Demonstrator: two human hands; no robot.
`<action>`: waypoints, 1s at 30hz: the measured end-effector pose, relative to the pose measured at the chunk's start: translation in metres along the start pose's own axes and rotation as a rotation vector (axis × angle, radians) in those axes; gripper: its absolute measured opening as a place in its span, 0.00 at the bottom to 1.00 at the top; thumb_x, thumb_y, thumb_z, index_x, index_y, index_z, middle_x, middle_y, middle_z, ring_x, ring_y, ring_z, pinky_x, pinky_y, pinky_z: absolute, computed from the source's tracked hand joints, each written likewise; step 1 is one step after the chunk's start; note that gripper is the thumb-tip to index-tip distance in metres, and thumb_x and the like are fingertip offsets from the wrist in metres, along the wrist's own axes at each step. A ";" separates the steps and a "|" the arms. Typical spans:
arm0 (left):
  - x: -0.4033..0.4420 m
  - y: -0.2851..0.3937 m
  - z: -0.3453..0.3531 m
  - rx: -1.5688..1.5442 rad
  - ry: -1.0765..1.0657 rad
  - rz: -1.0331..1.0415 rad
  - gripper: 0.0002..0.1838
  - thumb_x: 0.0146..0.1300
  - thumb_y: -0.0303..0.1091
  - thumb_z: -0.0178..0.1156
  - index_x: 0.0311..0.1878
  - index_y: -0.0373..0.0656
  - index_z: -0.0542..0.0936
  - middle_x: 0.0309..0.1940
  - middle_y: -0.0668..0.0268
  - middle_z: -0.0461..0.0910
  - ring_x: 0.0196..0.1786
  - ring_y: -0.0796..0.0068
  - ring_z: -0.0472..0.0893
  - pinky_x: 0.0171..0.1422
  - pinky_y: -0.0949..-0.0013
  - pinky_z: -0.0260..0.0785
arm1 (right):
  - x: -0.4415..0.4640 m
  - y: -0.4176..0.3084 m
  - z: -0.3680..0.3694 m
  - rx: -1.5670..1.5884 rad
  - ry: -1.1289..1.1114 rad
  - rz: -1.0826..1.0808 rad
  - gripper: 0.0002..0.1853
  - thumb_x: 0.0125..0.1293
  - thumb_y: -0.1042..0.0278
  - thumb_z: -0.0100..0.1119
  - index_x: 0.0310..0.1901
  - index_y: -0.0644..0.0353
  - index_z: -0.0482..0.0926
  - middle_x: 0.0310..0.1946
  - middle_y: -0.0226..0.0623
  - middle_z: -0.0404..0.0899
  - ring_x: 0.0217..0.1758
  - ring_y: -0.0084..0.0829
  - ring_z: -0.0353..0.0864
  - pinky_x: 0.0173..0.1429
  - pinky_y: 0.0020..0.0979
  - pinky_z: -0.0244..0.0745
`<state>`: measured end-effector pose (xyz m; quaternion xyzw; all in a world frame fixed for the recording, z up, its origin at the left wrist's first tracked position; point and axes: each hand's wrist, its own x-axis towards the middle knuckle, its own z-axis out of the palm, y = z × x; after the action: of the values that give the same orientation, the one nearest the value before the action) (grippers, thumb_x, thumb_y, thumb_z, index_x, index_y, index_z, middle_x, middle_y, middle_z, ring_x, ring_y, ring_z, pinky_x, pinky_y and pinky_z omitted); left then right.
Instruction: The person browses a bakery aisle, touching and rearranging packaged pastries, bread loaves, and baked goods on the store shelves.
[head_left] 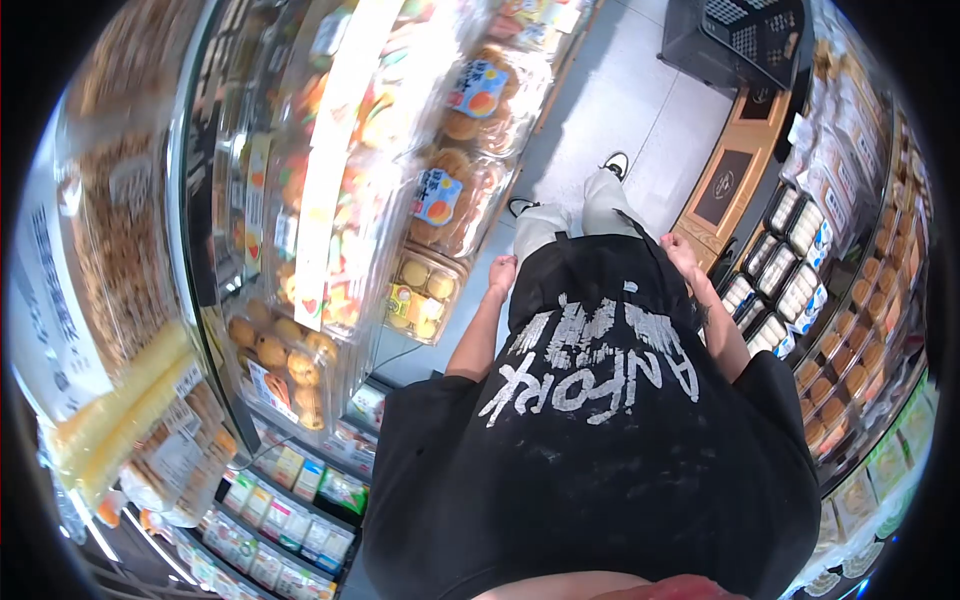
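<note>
My left hand (503, 272) hangs beside my left hip with its fingers curled closed, and nothing shows in it. On the other side, my right hand (680, 252) is held by my right hip, also curled closed with nothing visible in it. I wear a black T-shirt (600, 430) with white lettering and light trousers (541, 226). Nearest to my left hand is a clear pack of round yellow pastries (421, 292) on the left display. A wooden-panelled counter (716, 190) stands close to my right hand.
Shelves on the left hold packed buns (455, 195) and round cookies (285, 360). Black trays of white rolls (780, 262) and rows of brown cakes (845, 350) line the right. A dark basket (745, 35) stands ahead on the grey tiled floor (640, 80). Small cartons (285, 515) fill lower-left shelves.
</note>
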<state>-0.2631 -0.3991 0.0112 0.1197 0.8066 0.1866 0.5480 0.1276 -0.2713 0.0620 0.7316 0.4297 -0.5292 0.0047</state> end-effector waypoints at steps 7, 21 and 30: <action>-0.005 0.108 0.050 0.222 -0.071 0.043 0.12 0.53 0.37 0.52 0.36 0.41 0.76 0.30 0.61 0.79 0.37 0.72 0.77 0.44 0.71 0.67 | 0.050 0.054 -0.038 0.316 0.017 -0.011 0.11 0.59 0.64 0.51 0.38 0.62 0.75 0.29 0.28 0.74 0.31 0.18 0.71 0.36 0.20 0.67; 0.025 0.276 0.169 0.436 -0.206 0.285 0.10 0.58 0.38 0.52 0.37 0.42 0.74 0.25 0.68 0.77 0.27 0.79 0.73 0.34 0.75 0.65 | 0.053 0.067 -0.102 0.878 0.221 0.201 0.10 0.61 0.67 0.45 0.26 0.58 0.74 0.19 0.25 0.70 0.21 0.17 0.67 0.26 0.21 0.63; 0.075 0.358 0.241 0.529 -0.288 0.403 0.12 0.57 0.40 0.53 0.35 0.41 0.76 0.25 0.66 0.78 0.28 0.78 0.75 0.35 0.73 0.66 | 0.037 0.072 -0.130 0.840 0.184 0.082 0.10 0.59 0.66 0.51 0.39 0.62 0.73 0.26 0.30 0.74 0.25 0.19 0.71 0.29 0.20 0.66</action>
<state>-0.0715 -0.0055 0.0238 0.4391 0.7018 0.0569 0.5581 0.2754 -0.2333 0.0579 0.7306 0.1461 -0.5902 -0.3108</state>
